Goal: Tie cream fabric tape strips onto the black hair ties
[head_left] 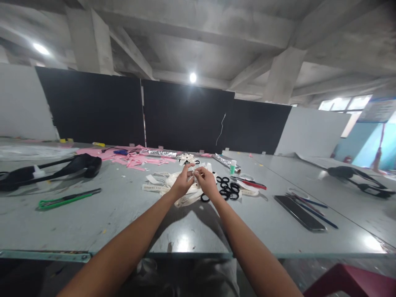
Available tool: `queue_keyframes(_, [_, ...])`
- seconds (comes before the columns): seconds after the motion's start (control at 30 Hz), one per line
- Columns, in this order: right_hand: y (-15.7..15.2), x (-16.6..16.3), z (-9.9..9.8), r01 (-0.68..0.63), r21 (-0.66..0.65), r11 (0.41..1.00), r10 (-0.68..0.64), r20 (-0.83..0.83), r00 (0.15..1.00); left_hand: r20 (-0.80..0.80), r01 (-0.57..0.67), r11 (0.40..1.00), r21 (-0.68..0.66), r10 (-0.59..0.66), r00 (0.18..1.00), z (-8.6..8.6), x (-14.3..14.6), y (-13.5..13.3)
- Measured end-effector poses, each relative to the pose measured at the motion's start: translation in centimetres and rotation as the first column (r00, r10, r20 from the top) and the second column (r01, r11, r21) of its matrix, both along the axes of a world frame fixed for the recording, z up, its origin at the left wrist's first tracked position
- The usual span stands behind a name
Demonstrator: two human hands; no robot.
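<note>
Both arms reach out over a grey table [123, 214]. My left hand [182, 181] and my right hand [204, 180] meet above a heap of white ribbon strips [177, 190], fingers pinched together on a small white piece of ribbon [194, 175] held between them. Several black rings [229, 187] lie just right of my right hand. A white ribbon bow [186, 158] sits behind the hands.
Pink scraps [133, 159] and a blue tool [120, 152] lie at the back left. Green-handled scissors [64, 199] and a black bag [62, 167] are on the left. A dark phone [299, 212], pens [312, 208], red-handled scissors [252, 183] and a small green-capped bottle [233, 166] are on the right.
</note>
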State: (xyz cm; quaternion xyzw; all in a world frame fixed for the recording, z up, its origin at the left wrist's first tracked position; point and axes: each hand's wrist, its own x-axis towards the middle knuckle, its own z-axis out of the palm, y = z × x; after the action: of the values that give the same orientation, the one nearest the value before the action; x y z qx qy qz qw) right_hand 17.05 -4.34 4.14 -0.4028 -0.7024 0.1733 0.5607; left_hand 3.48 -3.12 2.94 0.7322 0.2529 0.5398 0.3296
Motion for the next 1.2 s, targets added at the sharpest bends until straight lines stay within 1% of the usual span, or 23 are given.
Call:
queue_keyframes(0.07, [0.3, 0.1, -0.2, -0.030, -0.092, 0.995, 0.022, -0.092, 0.996, 0.006, 0.049, 0.999, -0.018, -0.049, 0.999, -0.2, 0.1, 0.2])
queue_keyframes(0.13, [0.6, 0.0, -0.4, -0.052, -0.150, 0.987, 0.021, -0.198, 0.980, 0.030, 0.089, 0.996, -0.032, -0.088, 0.996, -0.3, 0.3, 0.4])
queue_keyframes(0.2, [0.7, -0.3, -0.6, -0.083, -0.196, 0.977, 0.019, -0.309, 0.951, 0.040, 0.112, 0.993, -0.028, -0.111, 0.993, -0.4, 0.4, 0.5])
queue_keyframes(0.23, [0.8, -0.4, -0.7, -0.091, -0.218, 0.972, 0.003, -0.372, 0.928, 0.032, 0.105, 0.994, -0.012, -0.105, 0.994, -0.4, 0.4, 0.5])
queue_keyframes(0.3, [0.9, -0.8, -1.0, -0.087, -0.283, 0.955, -0.066, -0.488, 0.870, -0.020, 0.030, 0.998, 0.049, -0.029, 0.999, -0.4, 0.4, 0.5])
queue_keyframes(0.37, [0.9, -1.0, -1.2, -0.097, -0.370, 0.924, -0.132, -0.546, 0.827, -0.104, -0.086, 0.988, 0.129, 0.099, 0.990, -0.4, 0.1, 0.3])
queue_keyframes(0.4, [0.9, -1.1, -1.3, -0.121, -0.411, 0.904, -0.143, -0.557, 0.818, -0.142, -0.132, 0.977, 0.170, 0.157, 0.977, -0.3, 0.0, 0.2])
queue_keyframes(0.47, [0.7, -1.0, -1.4, -0.218, -0.460, 0.861, -0.107, -0.583, 0.806, -0.191, -0.176, 0.957, 0.232, 0.222, 0.956, -0.2, -0.3, 0.0])
queue_keyframes(0.53, [0.5, -0.8, -1.3, -0.330, -0.464, 0.822, -0.038, -0.623, 0.781, -0.205, -0.178, 0.947, 0.268, 0.236, 0.950, 0.0, -0.4, -0.1])
queue_keyframes(0.6, [0.3, -0.6, -1.2, -0.412, -0.453, 0.790, 0.020, -0.653, 0.757, -0.204, -0.176, 0.942, 0.285, 0.239, 0.949, 0.2, -0.5, 0.1])
queue_keyframes(0.7, [0.0, -0.4, -0.9, -0.495, -0.438, 0.750, 0.075, -0.688, 0.722, -0.170, -0.203, 0.940, 0.275, 0.255, 0.952, 0.4, -0.4, 0.4])
queue_keyframes(0.77, [0.0, -0.3, -0.8, -0.551, -0.430, 0.715, 0.096, -0.720, 0.687, -0.127, -0.224, 0.950, 0.217, 0.255, 0.959, 0.5, -0.4, 0.8])
queue_keyframes(0.8, [0.0, -0.3, -0.7, -0.578, -0.426, 0.696, 0.108, -0.734, 0.671, -0.106, -0.219, 0.962, 0.166, 0.238, 0.966, 0.5, -0.4, 0.9])
queue_keyframes(0.87, [0.0, -0.1, -0.6, -0.620, -0.427, 0.658, 0.134, -0.744, 0.654, -0.059, -0.173, 0.985, 0.012, 0.173, 0.983, 0.5, -0.4, 1.1])
queue_keyframes(0.93, [-0.1, 0.1, -0.6, -0.647, -0.429, 0.630, 0.171, -0.736, 0.655, 0.004, -0.081, 0.979, -0.189, 0.083, 0.997, 0.5, -0.5, 1.0])
queue_keyframes(1.0, [-0.3, 0.3, -0.5, -0.667, -0.441, 0.600, 0.200, -0.725, 0.659, 0.102, 0.075, 0.926, -0.371, -0.039, 0.994, 0.6, -0.7, 0.7])
queue_keyframes(1.07, [-0.5, 0.4, -0.5, -0.701, -0.461, 0.545, 0.228, -0.723, 0.652, 0.205, 0.251, 0.844, -0.473, -0.172, 0.964, 0.7, -0.9, 0.3])
queue_keyframes(1.13, [-0.8, 0.4, -0.4, -0.737, -0.468, 0.488, 0.253, -0.732, 0.633, 0.267, 0.371, 0.784, -0.498, -0.268, 0.926, 0.8, -1.0, 0.0])
queue_keyframes(1.17, [-0.8, 0.4, -0.4, -0.754, -0.462, 0.468, 0.268, -0.738, 0.619, 0.279, 0.388, 0.781, -0.490, -0.281, 0.918, 0.8, -1.0, 0.0])
queue_keyframes(1.2, [-0.9, 0.3, -0.4, -0.767, -0.451, 0.456, 0.280, -0.745, 0.605, 0.282, 0.375, 0.802, -0.465, -0.268, 0.921, 1.0, -1.0, -0.1])
